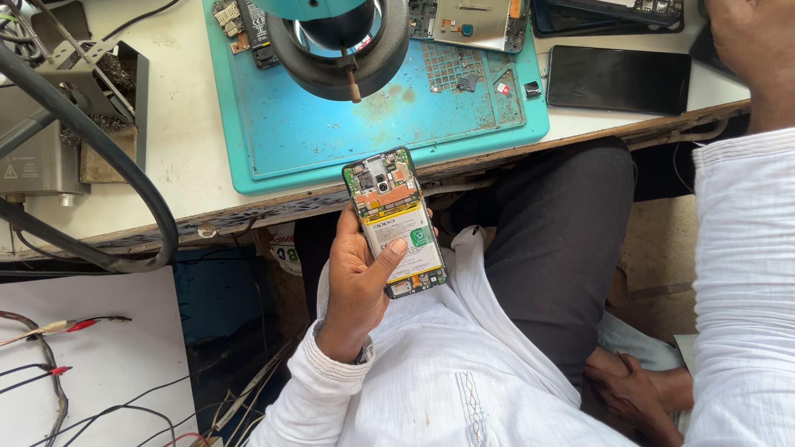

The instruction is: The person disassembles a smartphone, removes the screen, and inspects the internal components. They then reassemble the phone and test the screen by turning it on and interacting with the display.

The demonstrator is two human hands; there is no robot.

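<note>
My left hand (358, 285) holds an opened phone (395, 222) upright over my lap, just below the table edge. The phone's back is off. A white-labelled battery fills its middle, with green and orange circuit boards and a camera above it. My thumb lies across the battery's lower part. My right hand (636, 391) rests low at the lower right, beside the dark trouser leg (563, 248), with loose fingers and nothing in it.
On the table lie a teal work mat (331, 141), a round black magnifier lamp head (339, 41), phone parts (472, 21) and a dark phone (619, 79). Thick black hoses (124, 165) curve at left. Red clip leads (58, 327) lie on a white sheet. A white-sleeved arm (745, 273) fills the right edge.
</note>
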